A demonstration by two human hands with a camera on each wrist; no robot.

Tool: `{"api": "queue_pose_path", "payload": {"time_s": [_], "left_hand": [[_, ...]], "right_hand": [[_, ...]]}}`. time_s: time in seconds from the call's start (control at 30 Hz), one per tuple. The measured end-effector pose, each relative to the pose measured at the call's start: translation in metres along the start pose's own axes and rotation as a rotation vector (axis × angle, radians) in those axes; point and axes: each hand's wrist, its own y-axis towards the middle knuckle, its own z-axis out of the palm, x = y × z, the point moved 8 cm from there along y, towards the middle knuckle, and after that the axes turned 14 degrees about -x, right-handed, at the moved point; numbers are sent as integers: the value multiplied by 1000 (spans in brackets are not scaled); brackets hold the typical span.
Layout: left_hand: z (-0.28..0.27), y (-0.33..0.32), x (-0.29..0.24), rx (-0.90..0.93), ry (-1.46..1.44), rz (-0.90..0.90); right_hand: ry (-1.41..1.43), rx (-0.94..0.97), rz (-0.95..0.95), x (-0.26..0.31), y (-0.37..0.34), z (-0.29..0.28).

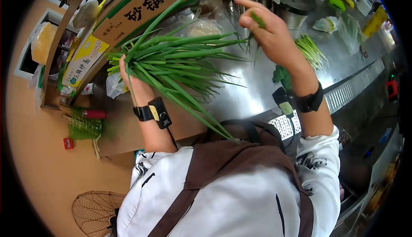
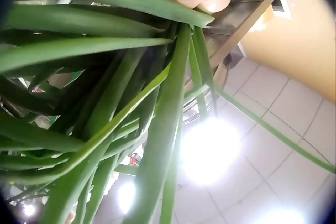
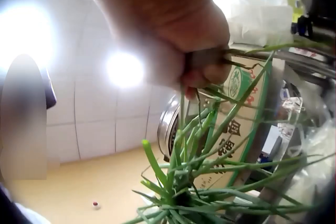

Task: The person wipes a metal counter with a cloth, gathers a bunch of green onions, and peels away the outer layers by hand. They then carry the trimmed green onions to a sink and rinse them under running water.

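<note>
My left hand [image 1: 135, 80] grips a large bunch of green onions [image 1: 180, 57] near its pale cut end. Long leaves fan out to the right, and one bends down toward the apron. In the left wrist view the leaves [image 2: 152, 103] spread below the hand, which hides its fingers. Beyond the leaf tips my right hand [image 1: 274, 37] is raised, with a few green onion leaf pieces [image 1: 257, 19] pinched between thumb and fingers. The right wrist view has this hand [image 3: 178, 40] curled, thin leaf ends poking out, above the bunch [image 3: 178, 187].
A pile of green onion stalks [image 1: 311, 50] lies on the steel counter [image 1: 257, 91]. Farther right are a clear plastic bag [image 1: 349, 31] and scissors [image 1: 365, 54]. A lidded pot [image 1: 296, 5] stands behind. A printed cardboard box [image 1: 159, 5] borders the far left. A wire fan [image 1: 96, 211] stands below left.
</note>
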Motion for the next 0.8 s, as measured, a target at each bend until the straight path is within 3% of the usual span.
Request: {"api": "queue_pose_path", "payload": {"time_s": [0.07,0.13,0.2,0.27,0.3,0.33,0.4,0.43,0.57,0.63,0.67,0.7,0.77,0.8], "left_hand": [[5,-7,-7,18,112,183],[1,-1,-5,2,80,141],[-10,12,-5,-23,46,103],[-20,29,5,-19,-35,-96],[-19,27,5,-15,-57,-108],[-19,28,5,-20,-57,-109],[-21,31,8,-36,-62,-128],[-25,34,9,-40,-55,-116],[-27,37,14,-21,-64,-94],[-22,30,16,-40,-47,-87],[-20,27,17,-60,-34,-77],[-14,18,20,-59,-30,-82],[7,-5,10,-1,159,170],[17,-9,11,3,164,169]], "right_hand": [[-26,100,-39,4,1,22],[-16,96,-56,10,3,23],[89,436,498,-15,-11,45],[111,512,544,-10,-15,47],[131,579,592,-10,-22,49],[132,584,595,-16,-26,50],[127,619,258,-5,-28,57],[-103,757,216,-7,-29,58],[-89,746,319,-19,-40,67],[399,406,364,-6,-27,60],[398,401,367,-4,-27,61],[398,245,377,-4,-19,51],[419,6,392,-9,-12,41],[422,0,394,-8,-12,42]]}}
